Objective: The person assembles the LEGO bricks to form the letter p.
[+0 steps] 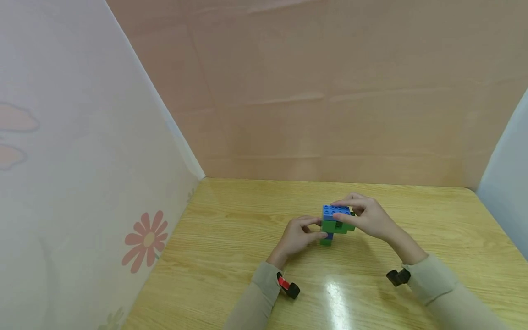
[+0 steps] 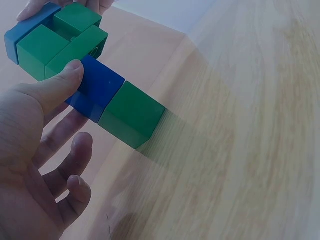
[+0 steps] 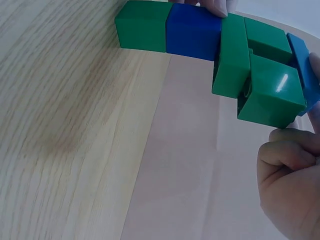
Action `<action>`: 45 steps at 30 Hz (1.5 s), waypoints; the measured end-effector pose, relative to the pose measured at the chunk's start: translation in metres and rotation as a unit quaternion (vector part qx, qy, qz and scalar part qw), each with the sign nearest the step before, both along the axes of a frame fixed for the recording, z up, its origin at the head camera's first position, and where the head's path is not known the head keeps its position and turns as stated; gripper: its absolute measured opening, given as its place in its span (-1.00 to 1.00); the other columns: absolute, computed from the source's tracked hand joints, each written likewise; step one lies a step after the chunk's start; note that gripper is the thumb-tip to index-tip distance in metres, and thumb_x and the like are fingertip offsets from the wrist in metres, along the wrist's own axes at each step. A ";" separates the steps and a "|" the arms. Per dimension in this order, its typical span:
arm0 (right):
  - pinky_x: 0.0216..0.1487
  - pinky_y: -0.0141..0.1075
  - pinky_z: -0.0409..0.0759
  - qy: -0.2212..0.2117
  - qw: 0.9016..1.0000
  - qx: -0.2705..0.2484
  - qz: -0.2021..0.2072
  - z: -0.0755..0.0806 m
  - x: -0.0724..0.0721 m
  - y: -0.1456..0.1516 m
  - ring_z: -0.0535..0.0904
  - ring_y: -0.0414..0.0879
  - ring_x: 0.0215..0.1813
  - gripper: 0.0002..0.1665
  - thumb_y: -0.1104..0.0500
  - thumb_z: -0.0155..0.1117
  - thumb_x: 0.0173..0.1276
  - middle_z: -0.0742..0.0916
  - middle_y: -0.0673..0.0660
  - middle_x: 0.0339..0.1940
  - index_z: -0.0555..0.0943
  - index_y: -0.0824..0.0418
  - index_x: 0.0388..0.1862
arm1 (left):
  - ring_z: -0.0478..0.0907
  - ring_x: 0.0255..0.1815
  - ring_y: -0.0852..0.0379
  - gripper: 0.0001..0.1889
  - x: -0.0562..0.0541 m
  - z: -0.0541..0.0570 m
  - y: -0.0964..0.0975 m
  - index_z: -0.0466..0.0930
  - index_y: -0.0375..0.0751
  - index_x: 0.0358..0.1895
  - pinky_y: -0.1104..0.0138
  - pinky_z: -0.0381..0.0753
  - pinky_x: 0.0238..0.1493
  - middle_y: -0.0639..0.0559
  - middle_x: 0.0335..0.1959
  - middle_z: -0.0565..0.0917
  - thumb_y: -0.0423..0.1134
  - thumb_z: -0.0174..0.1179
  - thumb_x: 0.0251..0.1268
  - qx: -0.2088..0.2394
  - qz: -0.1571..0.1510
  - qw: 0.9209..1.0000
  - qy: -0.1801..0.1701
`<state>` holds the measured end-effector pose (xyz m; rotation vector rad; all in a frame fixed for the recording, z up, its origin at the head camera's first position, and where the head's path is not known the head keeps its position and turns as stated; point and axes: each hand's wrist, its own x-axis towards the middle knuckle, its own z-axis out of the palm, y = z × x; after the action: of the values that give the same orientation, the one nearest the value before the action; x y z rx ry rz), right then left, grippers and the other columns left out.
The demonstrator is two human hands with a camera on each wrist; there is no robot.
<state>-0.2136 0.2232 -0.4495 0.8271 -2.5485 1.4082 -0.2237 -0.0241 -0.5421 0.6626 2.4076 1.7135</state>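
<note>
A toy-brick structure of green and blue bricks stands on the table between both hands. At its foot is a green brick (image 2: 131, 114), with a dark blue brick (image 2: 103, 84) stacked on that. Higher up, several green bricks (image 3: 277, 90) spread wider than the column, and a thin studded blue brick (image 1: 328, 212) lies across the top. My left hand (image 1: 296, 236) pinches the column near the dark blue brick, thumb in front, its lower fingers curled loosely free. With thumb and fingers my right hand (image 1: 368, 218) grips the blue top brick from the right side.
The wooden table (image 1: 231, 206) meets a beige back wall (image 1: 288, 137) behind the structure. A pale wall with a printed red flower (image 1: 146, 240) rises on the left, and another pale wall (image 1: 509, 169) on the right. Each wrist wears a small dark camera (image 1: 398, 277).
</note>
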 end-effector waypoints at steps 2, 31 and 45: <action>-0.53 -0.29 0.32 -0.003 1.000 -0.005 -0.001 -0.002 -0.001 0.001 0.26 -0.10 -0.51 -0.65 0.25 0.49 0.38 0.68 0.00 -0.15 0.78 0.11 0.13 | 0.62 -0.16 0.26 -0.56 0.000 0.000 0.000 0.74 0.08 0.23 0.36 0.64 -0.17 0.41 0.01 0.70 -0.05 0.50 0.28 -0.002 0.001 1.000 0.000; -0.51 -0.32 0.38 -0.020 0.998 -0.056 0.013 -0.026 -0.009 0.006 0.33 -0.10 -0.43 -0.64 0.33 0.48 0.36 0.63 0.07 -0.23 0.76 0.26 0.13 | 0.61 -0.16 0.24 -0.60 -0.007 -0.009 0.004 0.76 0.15 0.20 0.36 0.62 -0.18 0.42 0.02 0.70 0.00 0.48 0.30 -0.035 0.008 0.999 0.020; -0.59 -0.30 0.30 0.037 0.999 -0.009 -0.003 -0.041 -0.009 0.016 0.23 -0.16 -0.59 -0.58 0.22 0.52 0.35 0.72 0.00 -0.04 0.74 0.04 0.18 | 0.63 -0.12 0.12 -0.59 -0.006 -0.026 0.010 0.75 0.15 0.22 0.37 0.62 -0.16 0.40 0.05 0.70 -0.03 0.48 0.30 -0.018 0.013 0.999 0.038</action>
<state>-0.2230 0.2392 -0.4903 0.8513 -2.4780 1.3714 -0.2296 -0.0138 -0.5676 0.7067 2.5026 1.6800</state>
